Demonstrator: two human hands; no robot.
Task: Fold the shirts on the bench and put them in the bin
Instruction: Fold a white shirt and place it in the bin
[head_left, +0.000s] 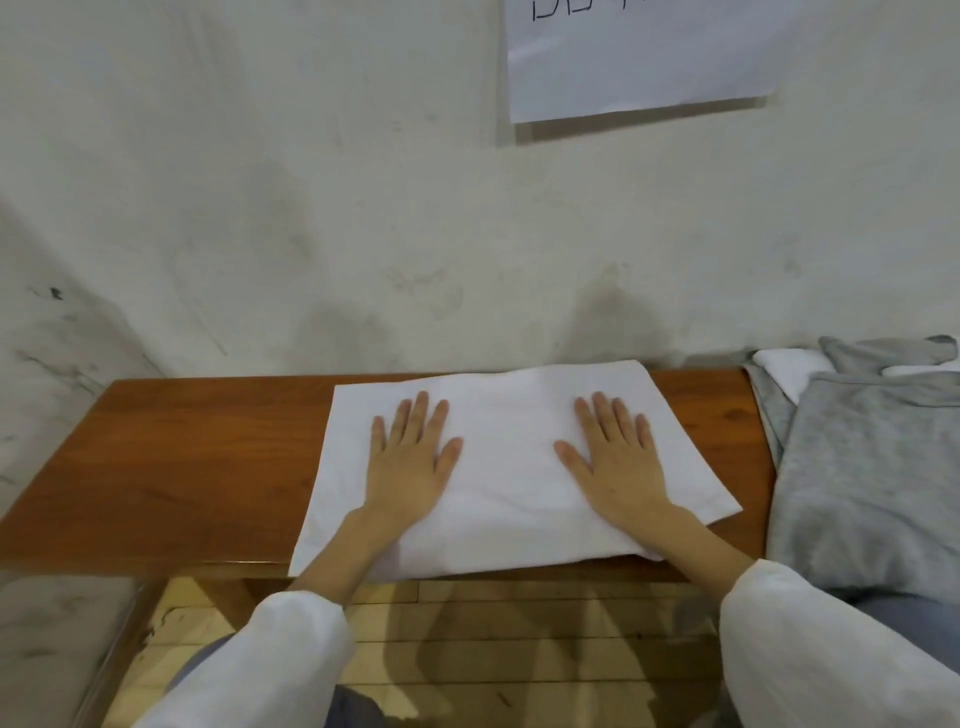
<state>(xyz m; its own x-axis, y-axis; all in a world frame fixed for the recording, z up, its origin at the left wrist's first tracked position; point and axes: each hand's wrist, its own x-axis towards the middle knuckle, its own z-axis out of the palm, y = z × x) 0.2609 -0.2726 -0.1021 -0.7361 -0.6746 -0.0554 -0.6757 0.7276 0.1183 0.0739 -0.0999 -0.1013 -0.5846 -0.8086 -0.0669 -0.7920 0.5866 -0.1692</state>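
Note:
A white shirt (511, 467) lies folded into a flat rectangle on the brown wooden bench (182, 467), its near edge hanging slightly over the front. My left hand (410, 457) presses flat on its left half, fingers straight and spread. My right hand (613, 457) lies flat on its right half in the same way. A grey shirt (872, 483) is heaped at the bench's right end, with a bit of white cloth (789, 371) showing behind it. No bin is in view.
A stained white wall (363, 234) rises directly behind the bench, with a paper sheet (639, 57) taped high on it. Bare bench surface stretches to the left of the white shirt. Wooden floor planks (493, 649) show below the bench's front edge.

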